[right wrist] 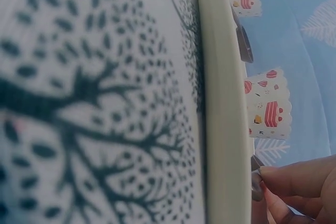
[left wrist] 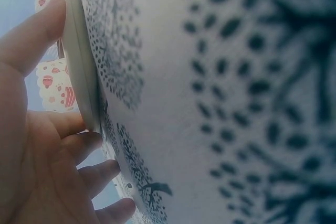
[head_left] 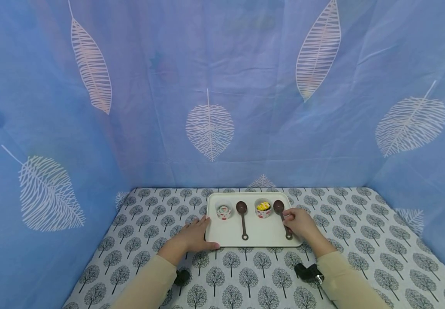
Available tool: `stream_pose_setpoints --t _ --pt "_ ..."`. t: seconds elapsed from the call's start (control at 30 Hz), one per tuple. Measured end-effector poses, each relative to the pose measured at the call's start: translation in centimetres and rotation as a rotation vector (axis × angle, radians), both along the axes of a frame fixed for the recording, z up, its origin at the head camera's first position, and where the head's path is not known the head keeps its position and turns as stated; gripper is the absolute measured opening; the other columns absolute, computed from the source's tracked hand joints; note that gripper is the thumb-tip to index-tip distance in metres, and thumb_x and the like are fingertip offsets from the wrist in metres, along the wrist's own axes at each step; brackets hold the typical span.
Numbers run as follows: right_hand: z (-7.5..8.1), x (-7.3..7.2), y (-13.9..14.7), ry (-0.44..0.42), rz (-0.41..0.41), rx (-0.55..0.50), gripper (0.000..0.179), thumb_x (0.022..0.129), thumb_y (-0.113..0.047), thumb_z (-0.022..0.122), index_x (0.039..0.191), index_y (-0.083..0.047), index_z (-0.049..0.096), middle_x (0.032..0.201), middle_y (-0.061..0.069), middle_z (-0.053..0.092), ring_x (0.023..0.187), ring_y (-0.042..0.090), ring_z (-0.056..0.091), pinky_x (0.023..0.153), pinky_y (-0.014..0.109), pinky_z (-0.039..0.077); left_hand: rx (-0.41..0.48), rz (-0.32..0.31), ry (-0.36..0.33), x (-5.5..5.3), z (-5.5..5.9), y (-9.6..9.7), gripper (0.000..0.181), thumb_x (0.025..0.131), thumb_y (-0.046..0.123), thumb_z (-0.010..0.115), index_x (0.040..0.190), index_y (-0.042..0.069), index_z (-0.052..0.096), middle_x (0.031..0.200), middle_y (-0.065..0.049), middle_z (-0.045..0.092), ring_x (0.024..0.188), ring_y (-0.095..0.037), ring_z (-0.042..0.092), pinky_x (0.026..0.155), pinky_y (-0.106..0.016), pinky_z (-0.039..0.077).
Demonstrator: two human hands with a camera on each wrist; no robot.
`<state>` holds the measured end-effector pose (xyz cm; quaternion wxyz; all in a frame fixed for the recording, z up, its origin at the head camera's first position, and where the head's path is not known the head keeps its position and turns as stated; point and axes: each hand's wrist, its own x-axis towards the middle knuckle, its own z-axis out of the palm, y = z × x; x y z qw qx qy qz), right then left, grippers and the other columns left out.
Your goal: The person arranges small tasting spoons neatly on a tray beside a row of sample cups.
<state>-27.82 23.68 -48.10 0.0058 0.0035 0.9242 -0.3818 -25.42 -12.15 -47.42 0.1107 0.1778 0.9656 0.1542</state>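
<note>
A cream tray (head_left: 228, 237) lies on the table. On its right side, my right hand (head_left: 302, 223) pinches the handle of a dark brown spoon (head_left: 279, 206), thumb and fingers meeting on it in the right wrist view. My left hand (head_left: 194, 237) touches the tray's front left corner, its fingers along the left edge and its thumb at the front edge. A second brown spoon (head_left: 243, 219) rests between two patterned paper cups. The left cup (head_left: 224, 215) has a pale swirled filling; the right cup (head_left: 263, 213) holds something dark with yellow topping.
A white cloth with tree prints (head_left: 230, 283) covers the table around the tray. Blue curtains with white leaf prints (head_left: 245, 141) enclose the back and both sides. Black wrist gear (head_left: 309, 273) sits by the right sleeve.
</note>
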Motion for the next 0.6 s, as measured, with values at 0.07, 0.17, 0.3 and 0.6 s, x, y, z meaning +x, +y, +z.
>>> stream_pose_setpoints --t 0.07,0.17,0.3,0.6 --pt "0.03 0.08 -0.03 0.006 0.001 0.009 0.031 0.085 -0.007 0.062 0.113 0.004 0.06 0.084 0.007 0.065 0.065 0.015 0.059 0.06 0.033 0.051 0.007 -0.001 0.002 -0.02 -0.01 -0.01 0.101 0.073 0.067 0.06 0.147 0.008 0.023 0.151 -0.012 0.021 0.137 -0.038 0.018 0.106 -0.058 0.018" --pt "-0.04 0.11 -0.04 0.01 0.002 0.011 0.031 0.084 -0.006 0.062 0.113 0.004 0.06 0.083 0.007 0.065 0.064 0.015 0.06 0.06 0.033 0.051 0.017 -0.001 0.003 -0.05 -0.07 -0.02 0.101 0.073 0.066 0.061 0.147 0.007 0.023 0.151 -0.013 0.021 0.136 -0.039 0.018 0.106 -0.059 0.018" --pt "-0.21 0.07 -0.01 0.012 0.008 0.008 0.031 0.084 -0.006 0.062 0.113 0.005 0.06 0.083 0.007 0.065 0.064 0.015 0.06 0.059 0.032 0.05 0.019 -0.002 0.006 -0.12 -0.19 -0.04 0.101 0.073 0.066 0.061 0.146 0.007 0.023 0.151 -0.013 0.022 0.136 -0.039 0.018 0.106 -0.059 0.018" --pt "-0.13 0.05 0.15 0.007 0.022 -0.002 0.031 0.084 -0.007 0.063 0.114 0.004 0.06 0.084 0.007 0.065 0.068 0.016 0.06 0.06 0.031 0.05 0.021 0.003 -0.002 -0.05 -0.14 -0.01 0.101 0.074 0.066 0.06 0.147 0.008 0.023 0.151 -0.013 0.021 0.137 -0.038 0.018 0.106 -0.058 0.018"
